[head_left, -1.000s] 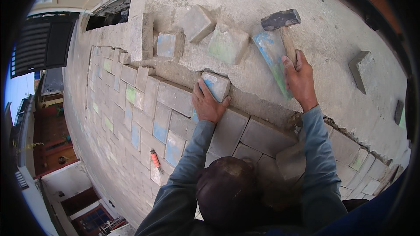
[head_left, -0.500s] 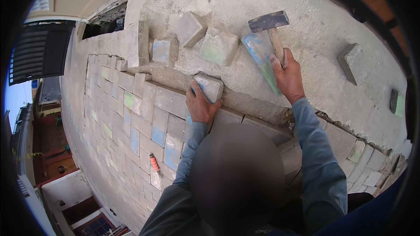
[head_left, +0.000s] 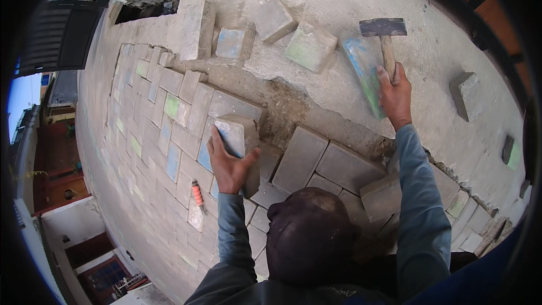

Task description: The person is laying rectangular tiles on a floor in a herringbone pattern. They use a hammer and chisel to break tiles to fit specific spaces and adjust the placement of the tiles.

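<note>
Grey, blue-painted, rectangular concrete paver block (head_left: pixel 245 136) just left of frame centre's probably heavy, rigid and chippy-cornered, so grab opposite sides like the left hand (head_left: pixel 230 168) spanning it, right hand (head_left: pixel 397 100) wrapped round a wooden-handled, dark-headed hammer (head_left: pixel 387 46) upper right.

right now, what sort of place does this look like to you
Probably an outdoor yard or lane, only partly paved: rows of laid paving blocks run up to a gap of bare soil, and a dark slatted gate and blue sky show at the left.
</note>
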Motion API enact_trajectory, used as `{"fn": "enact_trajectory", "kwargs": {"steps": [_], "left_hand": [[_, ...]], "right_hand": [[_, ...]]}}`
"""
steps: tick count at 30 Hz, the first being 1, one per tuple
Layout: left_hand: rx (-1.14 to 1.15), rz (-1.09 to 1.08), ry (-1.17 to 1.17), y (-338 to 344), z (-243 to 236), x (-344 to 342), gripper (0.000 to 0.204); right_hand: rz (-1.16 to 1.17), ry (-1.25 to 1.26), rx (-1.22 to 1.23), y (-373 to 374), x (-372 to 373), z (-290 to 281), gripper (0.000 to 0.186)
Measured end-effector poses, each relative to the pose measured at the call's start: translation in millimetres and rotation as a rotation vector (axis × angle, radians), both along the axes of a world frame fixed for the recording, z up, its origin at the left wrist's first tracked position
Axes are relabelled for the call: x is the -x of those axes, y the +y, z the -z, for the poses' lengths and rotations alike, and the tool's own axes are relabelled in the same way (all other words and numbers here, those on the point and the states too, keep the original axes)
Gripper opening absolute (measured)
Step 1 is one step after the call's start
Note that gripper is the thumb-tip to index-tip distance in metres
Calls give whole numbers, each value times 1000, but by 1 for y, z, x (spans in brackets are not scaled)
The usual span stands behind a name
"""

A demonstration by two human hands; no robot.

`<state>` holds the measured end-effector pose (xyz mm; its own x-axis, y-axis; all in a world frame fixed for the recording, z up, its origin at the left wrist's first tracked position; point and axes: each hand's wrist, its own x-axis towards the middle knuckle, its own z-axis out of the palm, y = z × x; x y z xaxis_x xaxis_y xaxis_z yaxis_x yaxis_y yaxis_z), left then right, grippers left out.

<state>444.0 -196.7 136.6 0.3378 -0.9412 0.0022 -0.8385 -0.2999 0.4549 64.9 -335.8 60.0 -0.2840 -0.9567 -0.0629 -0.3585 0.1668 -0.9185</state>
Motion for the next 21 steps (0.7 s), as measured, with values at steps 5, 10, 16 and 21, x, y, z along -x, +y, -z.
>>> {"fn": "enact_trajectory", "kwargs": {"steps": [5, 10, 16, 21], "left_hand": [[-58, -90, -149, 16, 31, -29, 122], [-37, -71, -41, 35, 67, -36, 121], [-69, 16, -108, 42, 83, -36, 120], [-70, 16, -216, 46, 84, -35, 121]], "right_hand": [[2, -28, 66, -3, -1, 9, 28], [17, -110, -68, -2, 2, -6, 25], [24, -162, -81, -3, -5, -8, 23], [-1, -133, -32, -2, -4, -4, 24]]}}
